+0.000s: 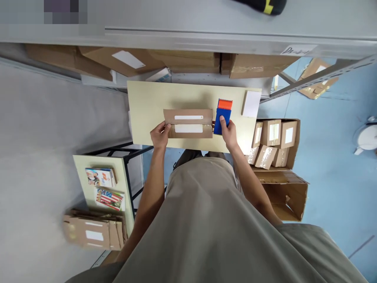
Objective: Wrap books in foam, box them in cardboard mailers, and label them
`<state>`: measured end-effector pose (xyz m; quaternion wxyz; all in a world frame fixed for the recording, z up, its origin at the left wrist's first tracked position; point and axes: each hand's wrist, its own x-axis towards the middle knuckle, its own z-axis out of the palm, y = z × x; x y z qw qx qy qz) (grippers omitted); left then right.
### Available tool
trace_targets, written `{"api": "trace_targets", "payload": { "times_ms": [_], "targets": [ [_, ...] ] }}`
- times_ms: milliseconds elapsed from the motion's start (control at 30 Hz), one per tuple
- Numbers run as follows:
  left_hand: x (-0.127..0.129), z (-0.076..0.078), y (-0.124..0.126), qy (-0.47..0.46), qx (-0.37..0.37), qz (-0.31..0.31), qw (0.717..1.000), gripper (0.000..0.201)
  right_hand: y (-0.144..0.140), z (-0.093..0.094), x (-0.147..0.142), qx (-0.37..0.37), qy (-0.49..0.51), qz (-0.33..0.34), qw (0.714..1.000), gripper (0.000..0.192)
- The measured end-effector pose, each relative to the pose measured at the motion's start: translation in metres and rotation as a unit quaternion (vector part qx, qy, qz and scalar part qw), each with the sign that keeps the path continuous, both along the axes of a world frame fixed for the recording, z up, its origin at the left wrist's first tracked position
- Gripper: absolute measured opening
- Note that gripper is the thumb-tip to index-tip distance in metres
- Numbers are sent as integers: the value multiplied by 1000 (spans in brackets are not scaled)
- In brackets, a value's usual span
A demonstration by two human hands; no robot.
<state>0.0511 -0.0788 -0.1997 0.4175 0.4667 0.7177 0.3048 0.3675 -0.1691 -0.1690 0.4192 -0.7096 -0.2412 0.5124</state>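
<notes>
A cardboard box (188,134) with closed top flaps and white labels lies on the pale yellow table (147,102). My left hand (160,135) grips its left end, with the thumb near the middle seam. At the opposite end, my right hand (228,131) is closed around a blue and orange tape dispenser (223,120), thumb on its blue face. The dispenser is upright beside the box's right end. Shiny clear tape shows on the box close to that end; whether it joins the dispenser I cannot tell.
A white stack (251,103) of paper or labels lies at the table's right. Small packed boxes (271,132) fill a large carton on the right. A side table (81,167) on the left bears books (100,177) and flattened cartons (91,232). Shelving (206,35) with cartons stands ahead.
</notes>
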Motion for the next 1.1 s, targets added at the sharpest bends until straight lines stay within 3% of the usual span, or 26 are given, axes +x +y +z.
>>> {"api": "trace_targets", "payload": {
  "times_ms": [100, 233, 367, 467, 567, 633, 767, 900, 1000, 1100],
  "targets": [
    [-10, 3, -10, -26, 18, 45, 998, 42, 3, 7, -2, 33, -9, -20, 999, 74],
    [-16, -1, -29, -12, 26, 86, 996, 31, -5, 6, -13, 61, -18, 23, 998, 74],
    [-19, -16, -32, 50, 6, 78, 996, 21, -22, -19, -34, 10, -33, 66, 997, 76],
    [-26, -27, -22, 56, 19, 77, 995, 19, -30, -39, -54, 16, -37, 73, 997, 72],
    [-34, -31, -19, 56, 49, 80, 994, 24, -38, -52, -68, 35, -73, 87, 993, 67],
    [-37, -29, -33, 65, 76, 80, 992, 34, -51, -56, -71, 24, -128, 115, 985, 66],
    [-30, -22, -95, 55, 123, 43, 990, 50, -92, -54, -65, 2, -275, 231, 933, 71],
    [-12, -11, -170, -31, 138, -90, 986, 57, -137, -44, -59, 27, -400, 357, 844, 68],
    [-4, -1, -214, -65, 139, -161, 975, 56, -161, -35, -58, 49, -443, 433, 784, 67],
    [-4, 9, -245, -67, 152, -191, 967, 53, -178, -29, -58, 71, -451, 481, 748, 71]
  ]
}}
